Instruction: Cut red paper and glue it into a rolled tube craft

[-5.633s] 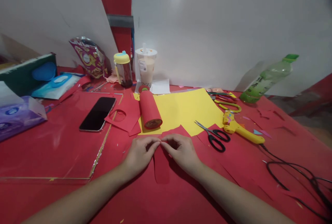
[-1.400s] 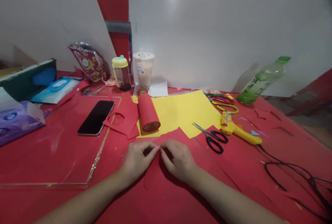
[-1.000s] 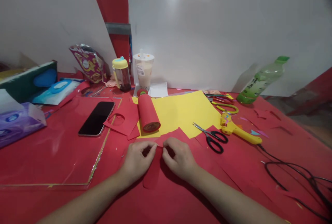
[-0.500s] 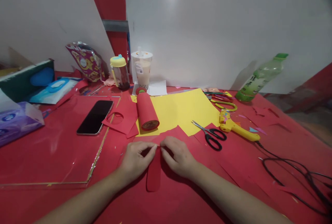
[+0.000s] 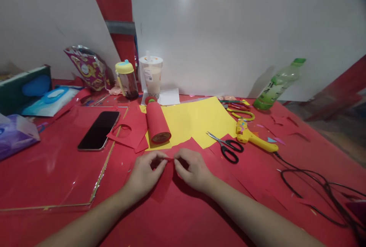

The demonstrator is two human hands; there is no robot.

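Note:
My left hand (image 5: 145, 172) and my right hand (image 5: 192, 169) meet over the red table, each pinching the top end of a narrow red paper strip (image 5: 163, 184). The strip hangs down between them and slants toward the lower left. Both hands have fingers curled in a pinch. Just beyond them lie a red paper roll (image 5: 156, 127) and a yellow paper sheet (image 5: 197, 119). Black-handled scissors (image 5: 225, 147) lie to the right of my right hand.
A phone (image 5: 98, 129) and a red sheet with a round hole (image 5: 123, 130) lie at left. A yellow glue gun (image 5: 251, 137) with a black cable (image 5: 314, 186) is at right. Drink cup (image 5: 151, 75), small jar (image 5: 126, 79), green bottle (image 5: 278, 84), tissue packs (image 5: 15, 134) stand around.
The red strip between my fingers swung from hanging straight down to slanting left. Both hands stayed pinched together; the view shifted slightly right.

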